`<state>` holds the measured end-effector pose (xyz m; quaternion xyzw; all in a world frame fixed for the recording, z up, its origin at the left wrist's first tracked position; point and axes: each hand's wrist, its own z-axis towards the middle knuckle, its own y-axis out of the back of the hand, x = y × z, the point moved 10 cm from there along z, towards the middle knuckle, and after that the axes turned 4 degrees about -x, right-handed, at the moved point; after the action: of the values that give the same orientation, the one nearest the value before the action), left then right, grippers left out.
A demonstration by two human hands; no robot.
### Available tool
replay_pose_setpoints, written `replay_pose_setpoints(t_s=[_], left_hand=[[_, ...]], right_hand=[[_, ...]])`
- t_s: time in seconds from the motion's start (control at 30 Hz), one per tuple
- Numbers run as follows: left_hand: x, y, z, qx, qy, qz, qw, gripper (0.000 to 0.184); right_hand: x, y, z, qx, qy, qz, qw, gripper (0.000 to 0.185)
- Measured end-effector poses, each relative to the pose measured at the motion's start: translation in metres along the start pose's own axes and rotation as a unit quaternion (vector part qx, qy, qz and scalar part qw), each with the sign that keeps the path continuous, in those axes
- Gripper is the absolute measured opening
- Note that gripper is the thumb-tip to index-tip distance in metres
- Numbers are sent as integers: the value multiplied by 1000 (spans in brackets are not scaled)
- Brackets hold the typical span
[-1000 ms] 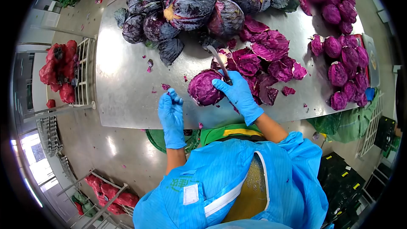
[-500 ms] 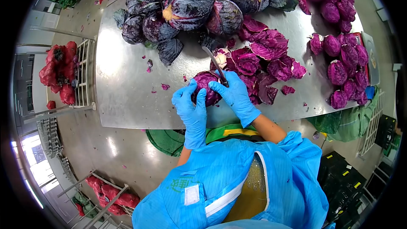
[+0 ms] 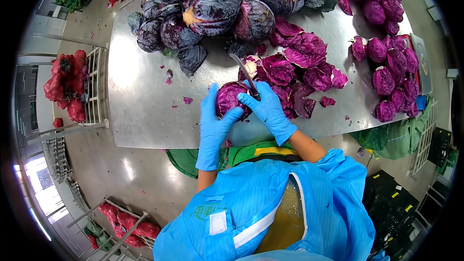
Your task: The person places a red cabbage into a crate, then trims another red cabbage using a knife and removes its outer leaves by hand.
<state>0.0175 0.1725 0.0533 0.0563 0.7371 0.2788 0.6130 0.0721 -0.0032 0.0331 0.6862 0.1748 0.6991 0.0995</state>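
Observation:
A peeled red cabbage (image 3: 231,97) rests near the front edge of the metal table. My left hand (image 3: 213,119), in a blue glove, cups its left side, fingers along the far side and thumb at the near side. In my right hand (image 3: 266,108), also gloved, is a knife (image 3: 245,73) whose blade points away and slightly left. That hand's thumb reaches the cabbage's right side. Loose purple cabbage leaves (image 3: 305,48) lie in a heap just beyond and right of the knife. Unpeeled dark cabbages (image 3: 212,9) are piled at the back.
Peeled red cabbages (image 3: 384,83) form a group on the right, with more (image 3: 374,0) behind them. Beyond the steel table (image 3: 150,92), red mesh sacks (image 3: 67,84) sit on a rack at left. Black crates (image 3: 389,203) stand at lower right.
My left hand has opened wider and shifted its hold around the cabbage, showing more of its top. My right hand and the knife have barely moved.

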Motion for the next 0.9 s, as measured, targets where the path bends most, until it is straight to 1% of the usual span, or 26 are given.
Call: replay_pose_setpoints(t_s=[0.03,0.07,0.1,0.13,0.17,0.2,0.23,0.27,0.33,0.37,0.4,0.43,0.47,0.5,0.53,0.57,0.6,0.63,0.67,0.7,0.73,0.77,0.8,0.83,0.9], left_hand=[[-14,-14,-3,69,-27,69,995,105],[-11,-15,0,54,-35,99,993,115],[-8,-15,2,47,-58,116,990,113],[-4,-14,2,42,-79,133,987,111],[-4,-14,1,36,-100,149,983,109],[4,-16,0,59,-20,42,997,106],[4,-17,0,60,-24,36,997,106],[5,-17,1,59,-29,30,997,106],[4,-15,1,50,-36,19,998,105],[1,-13,-1,46,-54,13,997,105],[1,-11,-4,43,-71,9,997,105],[2,-7,-7,37,-89,4,995,105],[24,1,-8,7,-93,-44,995,102],[52,13,-8,-16,-43,-60,997,96],[82,19,-10,-22,49,-180,982,95],[109,19,-13,-30,139,-297,944,93],[104,22,-13,-42,140,-315,938,92],[94,22,-15,-57,142,-332,931,91],[89,22,-17,-71,144,-348,924,90],[86,21,-15,-83,109,-303,943,93],[74,20,-13,-105,63,-254,959,95],[58,15,-12,-123,19,-206,971,97],[45,7,-12,-129,28,-211,968,102],[38,-2,-12,-132,24,-216,967,103],[30,-17,-12,-137,17,-225,965,104]], right_hand=[[-1,-2,-2,16,-3,15,1000,52],[-2,-2,-2,30,-6,29,999,50],[-4,-1,-3,40,-9,43,998,48],[0,5,-3,32,20,58,998,40],[-2,6,-3,35,26,57,997,38],[-5,6,-2,38,34,56,997,36],[-6,5,-2,41,43,55,997,34],[12,17,-5,-52,138,-8,989,23],[17,21,-5,-87,180,-94,975,17],[19,22,-3,-104,200,-135,965,14],[13,28,4,-134,201,-172,955,10],[-2,37,13,-133,165,-203,956,12],[-17,51,22,-139,123,-208,960,12],[-30,66,27,-142,81,-211,964,13],[-25,83,24,-171,109,-207,957,19],[-16,95,22,-198,139,-202,949,26],[8,105,19,-197,103,-211,952,46],[23,107,17,-192,102,-241,946,56],[33,99,14,-186,138,-217,948,57],[43,92,11,-182,174,-194,948,60],[37,71,13,-80,117,-159,977,67],[31,47,7,21,55,-125,990,74],[28,30,2,54,41,-98,993,79],[23,11,-3,86,25,-71,993,85],[17,-6,-9,98,-18,-127,987,84]])
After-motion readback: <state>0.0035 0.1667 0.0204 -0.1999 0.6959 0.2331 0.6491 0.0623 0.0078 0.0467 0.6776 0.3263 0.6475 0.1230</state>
